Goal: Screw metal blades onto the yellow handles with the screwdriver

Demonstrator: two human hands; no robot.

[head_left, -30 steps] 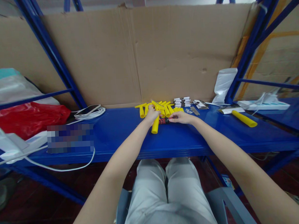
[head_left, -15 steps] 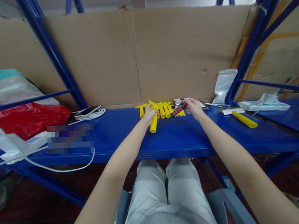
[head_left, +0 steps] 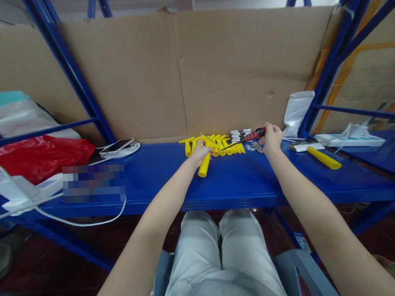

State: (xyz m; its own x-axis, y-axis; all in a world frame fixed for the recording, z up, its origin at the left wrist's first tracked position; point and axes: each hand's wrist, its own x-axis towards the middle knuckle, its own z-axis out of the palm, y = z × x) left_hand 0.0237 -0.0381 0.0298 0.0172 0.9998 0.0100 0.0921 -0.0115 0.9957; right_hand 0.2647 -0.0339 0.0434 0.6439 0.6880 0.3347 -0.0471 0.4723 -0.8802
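Observation:
My left hand (head_left: 201,150) is closed round a yellow tool with a tube-shaped handle (head_left: 203,167), at the front of a row of similar yellow pieces (head_left: 228,147). In my right hand (head_left: 271,137) is a red and black screwdriver (head_left: 252,136), gripped at the end of its handle, its thin shaft pointing left over the yellow pieces. Small metal parts (head_left: 250,148) lie on the blue table just below the screwdriver. Behind it are white and black pieces (head_left: 240,133) in a stack.
Another yellow tool (head_left: 324,158) lies at the right of the blue table (head_left: 159,176). A white pouch (head_left: 297,113) leans by the right post. At the left are a phone (head_left: 119,145), coiled white cable (head_left: 125,150), a red bag (head_left: 44,157) and a power strip (head_left: 14,191).
My right hand has moved right with the screwdriver, whose shaft now lies flatter and farther from the tool's handle. My left hand has barely moved.

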